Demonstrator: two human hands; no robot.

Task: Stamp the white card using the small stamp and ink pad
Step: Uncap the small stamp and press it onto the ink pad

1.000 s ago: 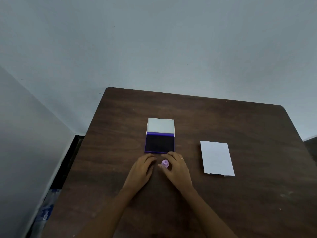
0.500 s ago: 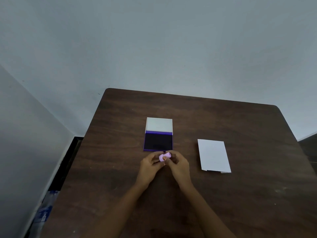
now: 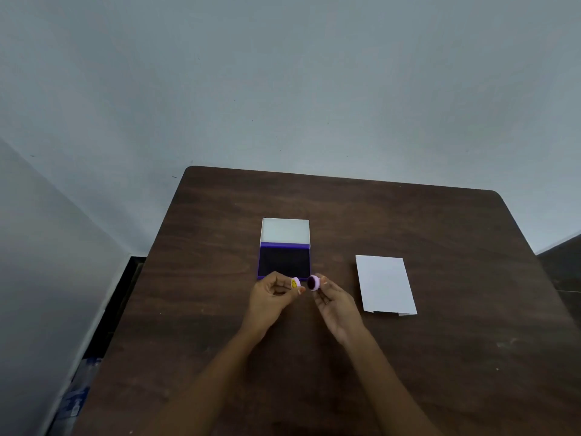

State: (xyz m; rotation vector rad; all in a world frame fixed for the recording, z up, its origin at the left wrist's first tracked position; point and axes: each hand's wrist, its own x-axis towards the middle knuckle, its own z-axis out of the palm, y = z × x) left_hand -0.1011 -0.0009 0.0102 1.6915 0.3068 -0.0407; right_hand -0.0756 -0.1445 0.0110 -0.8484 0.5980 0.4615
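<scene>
My left hand (image 3: pixel 269 297) pinches a small lilac piece with a yellow face (image 3: pixel 295 283), and my right hand (image 3: pixel 334 302) pinches the small stamp (image 3: pixel 313 282), dark face turned toward the other piece. The two are apart, raised over the dark wooden table (image 3: pixel 408 372). Just beyond my fingertips lies the ink pad (image 3: pixel 284 262), open, white lid folded back. The white card (image 3: pixel 385 284) lies flat to my right, with nothing on it. A pale wall (image 3: pixel 283 89) rises behind.
</scene>
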